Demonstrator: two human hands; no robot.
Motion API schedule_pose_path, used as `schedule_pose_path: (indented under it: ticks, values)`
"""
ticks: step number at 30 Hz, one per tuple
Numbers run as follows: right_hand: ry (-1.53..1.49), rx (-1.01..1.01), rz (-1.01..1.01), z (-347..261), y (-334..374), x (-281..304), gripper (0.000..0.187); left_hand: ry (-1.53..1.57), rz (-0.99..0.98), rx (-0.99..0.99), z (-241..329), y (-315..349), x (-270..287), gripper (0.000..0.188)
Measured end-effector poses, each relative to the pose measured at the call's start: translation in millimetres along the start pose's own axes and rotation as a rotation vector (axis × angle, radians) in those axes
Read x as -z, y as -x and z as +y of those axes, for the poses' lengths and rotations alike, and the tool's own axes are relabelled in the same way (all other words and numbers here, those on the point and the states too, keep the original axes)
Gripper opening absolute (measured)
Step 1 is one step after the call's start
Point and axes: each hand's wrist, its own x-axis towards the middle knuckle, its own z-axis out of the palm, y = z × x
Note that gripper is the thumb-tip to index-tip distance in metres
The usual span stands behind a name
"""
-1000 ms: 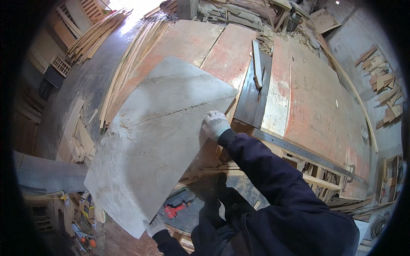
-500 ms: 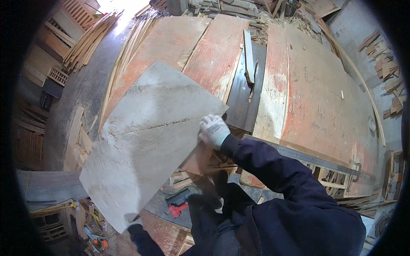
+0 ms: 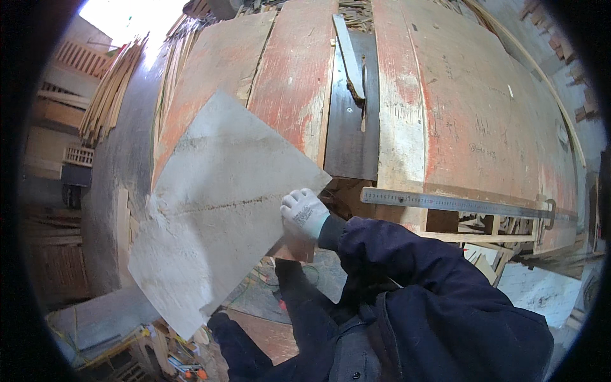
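A large flat grey-white board (image 3: 210, 184), scuffed and with a dark rough line across it, is held tilted in front of me at the left. My right hand (image 3: 304, 213), in a white glove, grips its right edge near the corner, the back of the hand showing. At the lower edge, my left hand (image 3: 209, 309) holds the board; only a small part of the glove shows and its fingers are mostly hidden. Beyond the board's right corner lies the dark metal plate (image 3: 350, 143) of a saw table, with a long narrow metal strip (image 3: 347, 54) over its slot.
Worn red-and-tan wooden panels (image 3: 289, 83) form the table top. A steel ruler (image 3: 445, 202) runs along its front edge at the right, with a clamp (image 3: 551, 213) at its end. Wood strips (image 3: 111, 92) are stacked at the far left. Scrap wood (image 3: 162, 350) lies at the lower left.
The view has shifted, bringing the ruler into fuller sight. The board, still in both hands, appears slightly left and turned a little. My legs have moved, covering most of the red item on the floor.
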Motion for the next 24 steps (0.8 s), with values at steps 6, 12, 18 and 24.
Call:
schedule_pose_path:
  ticks: [6, 12, 18, 24]
  values:
    - [0.020, -0.305, 0.387, 23.4, -1.4, 13.6, 0.038, -0.059, -0.061, 0.014, 9.7, -6.3, -29.3, 0.042]
    - [-0.217, -0.764, 0.150, 29.2, -12.7, 8.0, 0.052, -0.168, -0.112, 0.010, 41.2, -53.4, -84.2, 0.042]
    - [-0.109, -0.801, 0.219, 5.1, -23.6, 7.6, 0.049, -0.273, -0.198, -0.011, 75.8, -114.5, -172.8, 0.042]
    - [-0.098, -0.892, 0.255, -10.2, -19.5, 20.1, 0.048, -0.387, -0.327, 0.007, 90.0, -164.2, -298.8, 0.042]
